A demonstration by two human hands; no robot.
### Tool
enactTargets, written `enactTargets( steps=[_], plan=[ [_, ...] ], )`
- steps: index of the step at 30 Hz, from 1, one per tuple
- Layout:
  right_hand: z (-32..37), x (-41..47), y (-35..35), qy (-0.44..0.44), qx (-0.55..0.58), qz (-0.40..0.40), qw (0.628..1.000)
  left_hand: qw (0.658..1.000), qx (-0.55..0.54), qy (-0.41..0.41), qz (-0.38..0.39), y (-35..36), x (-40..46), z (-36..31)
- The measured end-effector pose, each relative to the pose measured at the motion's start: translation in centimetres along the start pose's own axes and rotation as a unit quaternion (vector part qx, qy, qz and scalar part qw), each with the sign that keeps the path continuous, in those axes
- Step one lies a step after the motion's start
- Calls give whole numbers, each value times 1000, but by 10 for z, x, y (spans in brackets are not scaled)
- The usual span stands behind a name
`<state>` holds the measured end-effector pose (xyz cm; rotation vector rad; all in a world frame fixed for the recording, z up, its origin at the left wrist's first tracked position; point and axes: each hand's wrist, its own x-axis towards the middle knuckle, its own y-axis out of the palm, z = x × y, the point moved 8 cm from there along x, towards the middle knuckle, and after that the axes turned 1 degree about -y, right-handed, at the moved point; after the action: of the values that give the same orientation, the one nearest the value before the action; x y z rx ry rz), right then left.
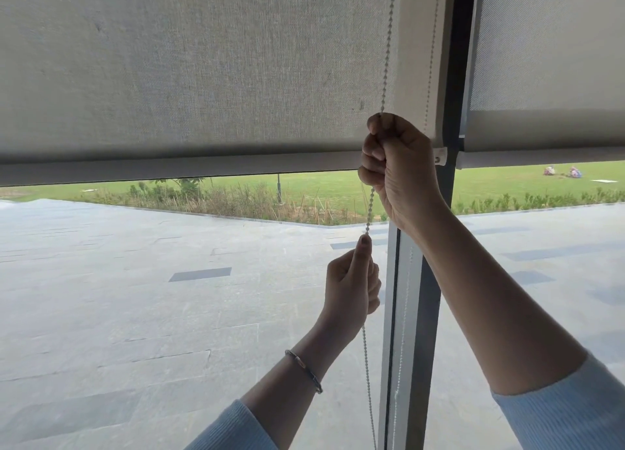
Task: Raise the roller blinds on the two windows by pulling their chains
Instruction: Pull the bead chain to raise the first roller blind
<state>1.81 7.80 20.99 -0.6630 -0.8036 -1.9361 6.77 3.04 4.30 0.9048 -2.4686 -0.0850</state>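
- Right hand (394, 165) fisted around the bead chain (387, 50), just beside the window post (419, 314).
- Left hand (353, 285) lower down, pinching the same strand.
- Left blind (189, 70) bottom edge hangs mid-window; right blind (548, 60) sits at similar height.
- Judgement: pull straight down, hand over hand, keeping the strand taut; avoid sideways drag.

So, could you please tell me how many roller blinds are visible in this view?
2. The left blind spans most of the frame, beside the chain that both hands grip. The right blind hangs past the dark window post. Others may lie outside the frame.
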Motion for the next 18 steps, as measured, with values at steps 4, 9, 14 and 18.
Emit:
enactTargets(
  steps=[4, 9, 14, 18],
  plan=[
    [7, 4, -2, -13, -11, -4, 1000, 1000, -12, -7, 17, 4, 4, -5],
    [0, -2, -3, -17, -107, -23, 994, 996, 85, 24, 1, -9, 9, -9],
    [-2, -12, -13, -118, -316, -107, 935, 975, 206, 34, -69, -44, 16, -31],
    [-5, -29, -3, -291, -433, -112, 846, 892, 402, 140, -152, -87, 8, -73]
  ],
)
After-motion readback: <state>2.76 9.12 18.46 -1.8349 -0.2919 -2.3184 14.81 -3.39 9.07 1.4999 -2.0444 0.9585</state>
